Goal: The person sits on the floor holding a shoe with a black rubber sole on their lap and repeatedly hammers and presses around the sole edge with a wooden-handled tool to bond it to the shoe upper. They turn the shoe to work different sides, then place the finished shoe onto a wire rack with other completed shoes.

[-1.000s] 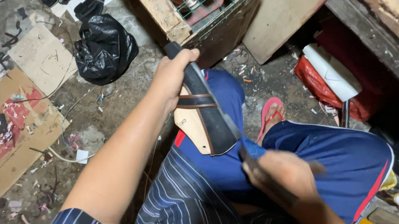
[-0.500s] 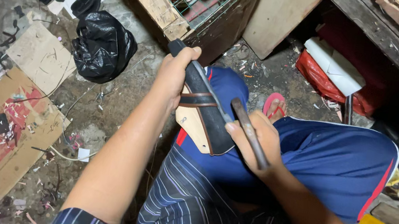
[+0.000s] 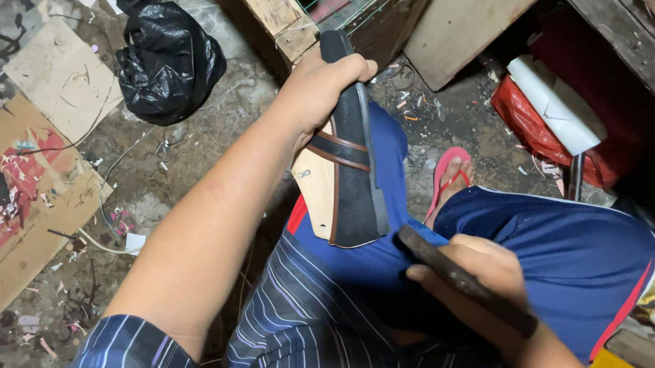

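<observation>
Both hands are gripping: your left hand [image 3: 320,82] is wrapping the sandal's [image 3: 346,170] toe, your right hand [image 3: 472,271] is clutching a dark tool [image 3: 466,282].

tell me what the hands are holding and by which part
The left hand grips a black shoe by its toe end; the right hand holds a dark tool handle around its middle.

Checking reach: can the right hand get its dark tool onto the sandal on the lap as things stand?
Probably yes. The right hand grips the dark tool, whose tip sits just beside the sandal. The left hand holds only the sandal's far end, so the near end and edge look open.
</observation>
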